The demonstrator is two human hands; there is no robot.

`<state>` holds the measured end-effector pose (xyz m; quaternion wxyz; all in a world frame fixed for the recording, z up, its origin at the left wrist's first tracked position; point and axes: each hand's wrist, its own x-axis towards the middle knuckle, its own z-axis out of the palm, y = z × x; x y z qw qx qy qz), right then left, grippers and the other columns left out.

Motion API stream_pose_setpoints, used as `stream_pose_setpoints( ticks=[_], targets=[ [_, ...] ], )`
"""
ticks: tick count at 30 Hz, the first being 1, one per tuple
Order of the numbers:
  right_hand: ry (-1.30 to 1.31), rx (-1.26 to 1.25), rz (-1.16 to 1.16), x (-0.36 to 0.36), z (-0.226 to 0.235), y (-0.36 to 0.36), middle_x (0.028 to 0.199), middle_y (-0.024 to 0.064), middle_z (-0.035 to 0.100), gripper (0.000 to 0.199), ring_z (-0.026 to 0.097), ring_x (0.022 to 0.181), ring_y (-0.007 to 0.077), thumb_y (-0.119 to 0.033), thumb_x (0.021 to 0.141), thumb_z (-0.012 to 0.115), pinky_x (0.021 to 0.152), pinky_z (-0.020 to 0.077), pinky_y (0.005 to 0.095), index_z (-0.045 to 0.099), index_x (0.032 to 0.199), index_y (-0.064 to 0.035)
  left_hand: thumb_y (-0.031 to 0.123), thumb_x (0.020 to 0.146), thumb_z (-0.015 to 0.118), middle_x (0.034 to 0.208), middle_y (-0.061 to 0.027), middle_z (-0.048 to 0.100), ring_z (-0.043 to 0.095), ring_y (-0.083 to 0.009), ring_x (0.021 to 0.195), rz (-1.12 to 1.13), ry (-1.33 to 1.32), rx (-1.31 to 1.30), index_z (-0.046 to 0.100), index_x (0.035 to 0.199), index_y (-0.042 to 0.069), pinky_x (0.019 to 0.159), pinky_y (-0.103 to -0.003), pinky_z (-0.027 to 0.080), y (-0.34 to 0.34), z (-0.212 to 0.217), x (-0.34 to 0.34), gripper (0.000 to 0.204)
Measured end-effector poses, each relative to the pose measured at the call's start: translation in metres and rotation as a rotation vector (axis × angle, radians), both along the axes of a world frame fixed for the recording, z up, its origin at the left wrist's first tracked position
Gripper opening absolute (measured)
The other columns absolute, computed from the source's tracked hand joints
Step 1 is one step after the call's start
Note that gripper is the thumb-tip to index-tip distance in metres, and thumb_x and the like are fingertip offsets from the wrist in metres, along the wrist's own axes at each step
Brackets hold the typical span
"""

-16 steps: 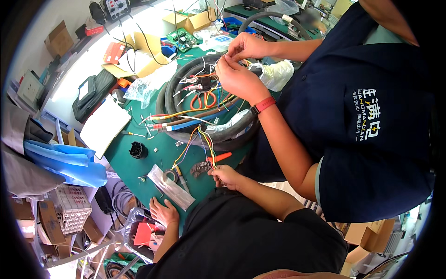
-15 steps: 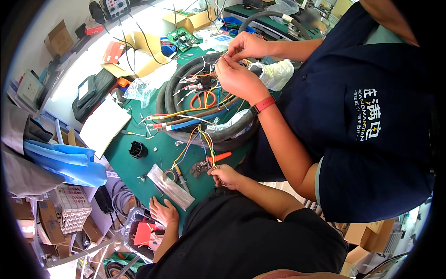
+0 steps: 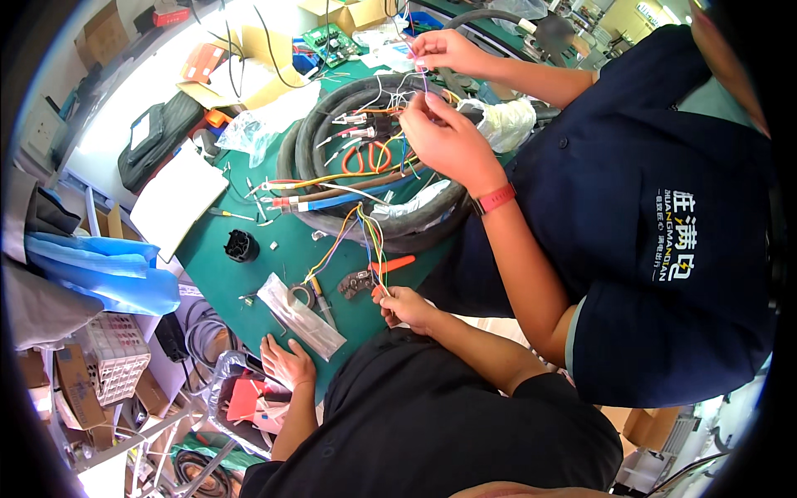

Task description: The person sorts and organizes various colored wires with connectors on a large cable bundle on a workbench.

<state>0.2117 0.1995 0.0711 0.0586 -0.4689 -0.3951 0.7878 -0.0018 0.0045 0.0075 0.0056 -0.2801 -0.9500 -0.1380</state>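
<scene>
Little room parts left hand point(image 3: 289, 363), table edge point(image 3: 253, 328) and plastic packet point(image 3: 300, 317).

Harsh white glare washed out the upper left of the frame and nearly bleached the white paper point(image 3: 177, 202), while the green mat point(image 3: 203, 261) was brightly lit with soft shadows. The navy shirt point(image 3: 639, 174) and black shirt point(image 3: 448, 415) sank into dark tones with little detail. Fisheye distortion bent the scene toward a black rim, fringed bluish at left, and a small patch at upper right was blurred.
</scene>
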Motion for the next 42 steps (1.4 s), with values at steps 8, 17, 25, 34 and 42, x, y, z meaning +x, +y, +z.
stream_pose_setpoints(
  ticks=[8, 17, 25, 34, 42],
  targets=[
    [-0.09, 0.122, -0.023, -0.006, 0.002, -0.01, 0.086, 0.0026, 0.057, 0.021, 0.054, 0.073, 0.0105, -0.01, 0.088, 0.046, 0.066, 0.046, 0.0252, 0.057, 0.106, -0.0055, 0.03, 0.087, 0.053, 0.141, -0.0131, 0.038, 0.032, -0.0304, 0.132, -0.014, -0.042, 0.024, 0.041, 0.134, 0.002, 0.109, -0.046, 0.022, -0.004, 0.001, -0.002, 0.056],
    [-0.055, 0.209, -0.085, -0.031, -0.011, -0.024, 0.088, 0.0042, 0.057, 0.023, 0.052, 0.075, 0.0092, -0.006, 0.083, 0.053, 0.065, 0.0411, 0.0239, 0.049, 0.106, -0.0045, 0.028, 0.085, 0.056, 0.138, -0.0146, 0.04, 0.034, -0.0326, 0.13, -0.047, -0.073, 0.083, 0.041, 0.133, 0.001, 0.107, -0.047, 0.023, -0.01, 0.0, -0.011, 0.057],
    [-0.191, 0.326, -0.096, -0.053, -0.009, -0.031, 0.1, 0.0045, 0.059, 0.033, 0.055, 0.089, 0.0112, -0.01, 0.087, 0.057, 0.077, 0.044, 0.0257, 0.051, 0.118, 0.0002, 0.028, 0.084, 0.057, 0.138, -0.0149, 0.04, 0.032, -0.0339, 0.13, -0.09, -0.109, 0.124, 0.042, 0.132, 0.001, 0.108, -0.049, 0.02, -0.009, -0.003, -0.016, 0.057],
    [-0.303, 0.469, -0.218, -0.048, -0.014, -0.041, 0.121, 0.0176, 0.058, 0.049, 0.054, 0.115, 0.0256, -0.022, 0.086, 0.065, 0.098, 0.0407, 0.0365, 0.05, 0.125, 0.0055, 0.027, 0.084, 0.056, 0.136, -0.015, 0.042, 0.036, -0.0353, 0.128, -0.144, -0.08, 0.143, 0.043, 0.131, 0.001, 0.106, -0.049, 0.024, -0.009, -0.001, -0.018, 0.055],
    [-0.433, 0.578, -0.237, -0.03, -0.016, -0.049, 0.126, 0.019, 0.055, 0.053, 0.051, 0.119, 0.0293, -0.025, 0.086, 0.065, 0.099, 0.04, 0.0392, 0.05, 0.128, 0.0027, 0.028, 0.086, 0.053, 0.136, -0.0156, 0.043, 0.035, -0.0357, 0.128, -0.158, -0.075, 0.147, 0.044, 0.13, 0.001, 0.106, -0.05, 0.024, -0.01, -0.002, -0.018, 0.053]
  ],
)
